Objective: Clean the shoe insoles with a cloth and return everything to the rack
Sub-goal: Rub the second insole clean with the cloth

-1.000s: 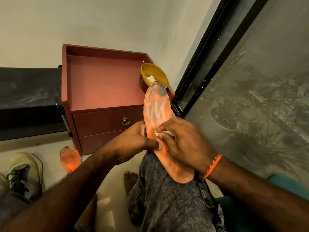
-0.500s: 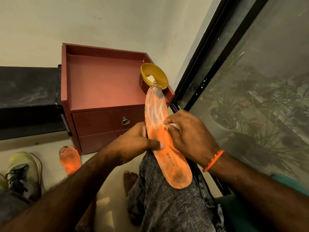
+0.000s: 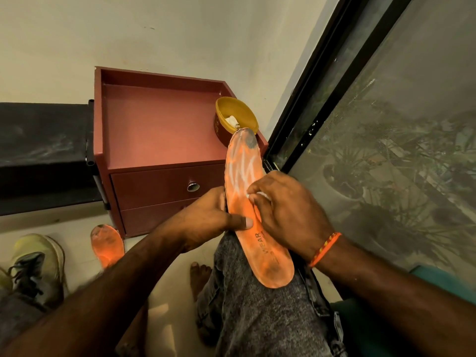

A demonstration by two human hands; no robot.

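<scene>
An orange insole (image 3: 247, 176) with white streaks and a dark toe smudge lies lengthwise over my knee. My left hand (image 3: 208, 217) grips its left edge, thumb across the middle. My right hand (image 3: 286, 212) pinches a small white cloth (image 3: 260, 195) against the insole's upper right part; most of the cloth is hidden under the fingers. A second orange insole (image 3: 107, 244) lies on the floor beside a yellow-green shoe (image 3: 38, 264).
A red cabinet (image 3: 159, 132) with a tray top and a drawer stands against the wall. A yellow bowl (image 3: 239, 117) holding white cloth sits at its right corner. A dark-framed window (image 3: 309, 104) runs along the right. A black ledge (image 3: 41, 140) is at left.
My right hand has slid the cloth up the insole toward the toe end, uncovering the heel and its printed lettering. The left hand keeps its hold.
</scene>
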